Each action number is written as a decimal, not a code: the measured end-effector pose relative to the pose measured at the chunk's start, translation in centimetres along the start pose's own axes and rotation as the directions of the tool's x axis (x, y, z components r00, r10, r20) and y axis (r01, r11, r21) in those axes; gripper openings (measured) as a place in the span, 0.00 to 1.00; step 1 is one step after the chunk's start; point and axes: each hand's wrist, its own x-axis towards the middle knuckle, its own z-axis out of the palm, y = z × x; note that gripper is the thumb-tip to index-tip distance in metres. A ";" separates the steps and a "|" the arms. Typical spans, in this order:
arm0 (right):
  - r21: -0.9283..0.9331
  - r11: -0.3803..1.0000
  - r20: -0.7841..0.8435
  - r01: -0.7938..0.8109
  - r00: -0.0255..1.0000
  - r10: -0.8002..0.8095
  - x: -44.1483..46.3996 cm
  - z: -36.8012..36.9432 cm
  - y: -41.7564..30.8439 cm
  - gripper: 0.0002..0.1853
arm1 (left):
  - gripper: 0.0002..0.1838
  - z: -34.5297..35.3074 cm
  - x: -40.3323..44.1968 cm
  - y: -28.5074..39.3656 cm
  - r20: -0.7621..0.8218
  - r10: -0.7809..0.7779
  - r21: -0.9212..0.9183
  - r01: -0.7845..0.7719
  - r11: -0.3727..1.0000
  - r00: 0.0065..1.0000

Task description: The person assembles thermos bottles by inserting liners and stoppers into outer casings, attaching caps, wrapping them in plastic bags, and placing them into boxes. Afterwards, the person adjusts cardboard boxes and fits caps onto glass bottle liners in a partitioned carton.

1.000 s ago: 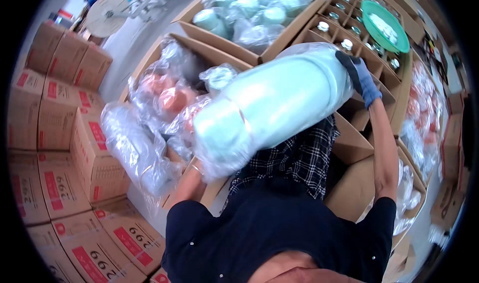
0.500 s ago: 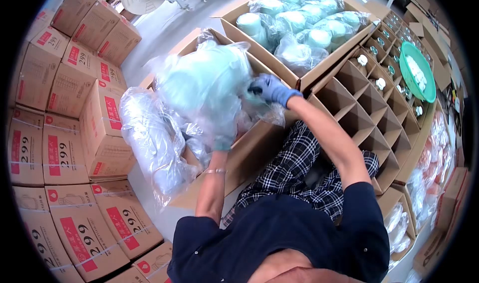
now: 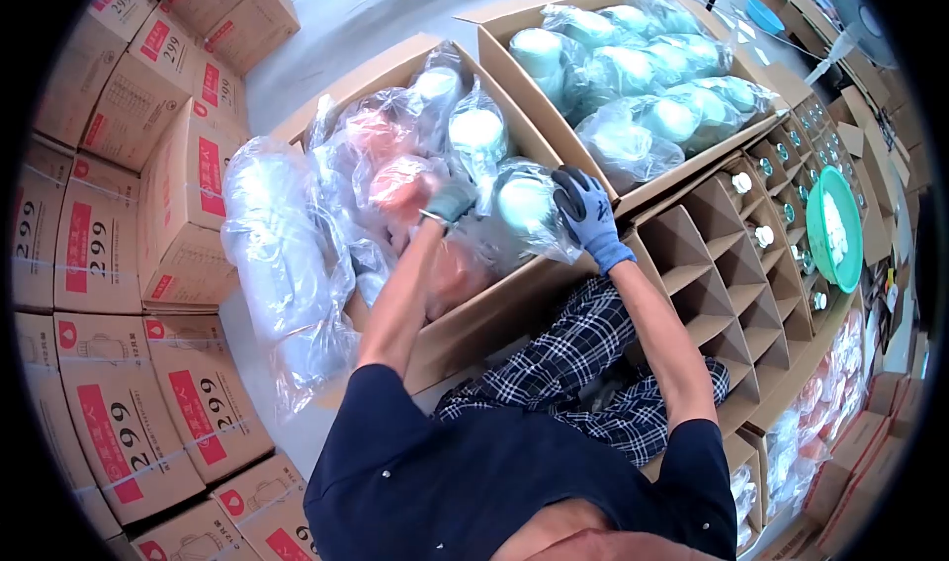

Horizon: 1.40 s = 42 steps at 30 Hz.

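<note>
An open carton [image 3: 474,334] holds several plastic-wrapped bottles standing upright. A wrapped mint-green bottle [image 3: 524,203] is at its right corner, where my gloved right hand [image 3: 585,210] lies against its right side with the fingers curved over it. My left hand [image 3: 450,203], also covered by a glove, rests among the bags between that bottle and a wrapped orange bottle [image 3: 400,187]; its fingers are partly hidden. Another mint bottle [image 3: 476,131] stands just behind. A long clear-wrapped bottle [image 3: 277,250] lies across the carton's left side.
Behind is a second carton [image 3: 554,116] of wrapped mint bottles. At the right are a divided carton [image 3: 692,250] with silver-capped bottles and a green basin [image 3: 816,230] holding white pieces. Stacked sealed cartons [image 3: 188,200] line the left. My legs are between the cartons.
The large mint bottle, held in both hands earlier, has gone down into the carton among the others. My right hand has moved to the carton's right corner. The view has shifted.
</note>
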 end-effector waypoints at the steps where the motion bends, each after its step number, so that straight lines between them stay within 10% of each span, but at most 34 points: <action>1: -0.054 0.999 -0.009 0.009 1.000 -0.009 -0.1 0.8 0.6 0.20 | 0.16 -7.4 -1.1 1.0 -0.038 -0.221 -0.338 0.196 0.920 0.974; 4: -0.160 0.987 0.014 -0.018 1.000 0.020 0.4 1.1 -0.3 0.24 | 0.11 -19.6 -1.1 -0.3 -0.087 -0.650 -0.890 0.234 0.391 0.755; 9: -0.282 0.959 0.133 -0.030 0.989 0.070 0.2 1.3 0.1 0.28 | 0.18 -2.3 7.8 -7.7 0.085 -0.311 -0.218 0.323 0.921 0.946; 12: -0.329 0.943 0.170 -0.049 0.979 0.110 0.5 1.5 0.2 0.27 | 0.36 8.7 11.8 -8.3 0.118 -0.848 -0.663 0.677 0.320 0.517; 16: -0.252 0.963 0.151 -0.097 0.979 0.138 0.6 1.3 0.3 0.24 | 0.43 3.7 9.1 -8.3 0.390 -0.686 -0.634 0.719 0.284 0.614; 18: -0.241 0.964 0.142 -0.109 0.979 0.146 0.8 1.2 0.2 0.24 | 0.39 -3.3 8.1 -3.5 0.201 -0.918 -0.854 0.519 0.007 0.342; 22: -0.219 0.970 0.126 -0.105 0.983 0.134 0.5 1.2 0.3 0.22 | 0.27 -13.9 5.3 -1.0 0.002 -0.904 -0.972 -0.212 -0.102 0.427; 26: 0.050 0.998 0.033 -0.024 0.999 0.022 0.4 0.5 1.1 0.24 | 0.14 -29.9 -2.9 4.1 -0.398 -0.727 -0.894 -0.413 0.171 0.560; 27: 0.342 0.927 0.023 -0.153 0.988 0.154 0.5 1.2 2.9 0.28 | 0.12 -33.1 -4.8 5.7 -0.383 -0.706 -0.864 -0.502 0.045 0.595; 28: 0.744 0.552 0.127 -0.377 0.891 0.436 0.7 -0.1 2.5 0.33 | 0.11 -34.8 -6.4 7.0 -0.372 -0.682 -0.813 -0.576 -0.088 0.630; 29: 0.558 0.824 -0.115 -0.102 0.973 0.199 1.5 -2.5 3.6 0.36 | 0.13 -34.6 -7.4 8.5 -0.416 -0.657 -0.795 -0.602 -0.073 0.628; 30: 0.651 0.746 -0.145 -0.142 0.941 0.305 0.5 -4.7 4.1 0.37 | 0.14 -34.1 -8.5 10.5 -0.450 -0.632 -0.779 -0.623 -0.067 0.631; 31: 0.739 0.655 -0.172 -0.156 0.897 0.408 0.1 -8.1 3.0 0.38 | 0.19 -34.2 -10.1 13.5 -0.323 -0.515 -0.711 -0.563 -0.422 0.794; 33: 0.967 -0.099 0.246 -0.235 0.757 0.605 -1.6 -16.2 0.1 0.39 | 0.22 -30.3 -11.1 19.8 -0.419 -0.334 -0.676 -0.535 -0.506 0.844; 34: 0.945 -0.252 0.304 -0.207 0.841 0.448 -3.6 -19.7 3.3 0.41 | 0.23 -26.9 -11.6 21.4 -0.374 -0.228 -0.851 -0.431 -0.301 0.899; 36: 0.991 0.028 0.088 -0.132 0.787 0.611 -8.7 -24.5 5.1 0.44 | 0.25 -20.2 -12.7 24.8 -0.266 -0.006 -0.930 -0.255 0.266 0.964; 37: 0.995 0.049 0.037 -0.091 0.755 0.655 -11.1 -26.9 4.0 0.37 | 0.21 -16.9 -12.1 29.6 -0.118 -0.115 -0.982 -0.098 0.163 0.986; 38: 0.961 0.227 -0.029 -0.155 0.765 0.644 -14.1 -27.8 4.7 0.33 | 0.23 -21.8 -11.0 28.6 -0.259 0.281 -0.782 -0.372 0.500 0.924; 39: 0.895 0.385 -0.078 -0.223 0.774 0.628 -18.0 -27.7 6.4 0.30 | 0.25 -27.0 -9.9 27.7 -0.354 0.626 -0.451 -0.713 0.536 0.695; 41: 0.685 0.657 -0.053 -0.314 0.878 0.475 -20.8 -28.9 3.3 0.28 | 0.15 -27.3 -8.4 26.6 -0.395 0.410 -0.712 -0.555 0.430 0.823; 42: 0.560 0.770 0.039 -0.305 0.939 0.343 -19.4 -29.2 -1.8 0.29 | 0.12 -31.9 -7.8 26.4 0.234 0.201 -0.653 0.001 0.757 0.951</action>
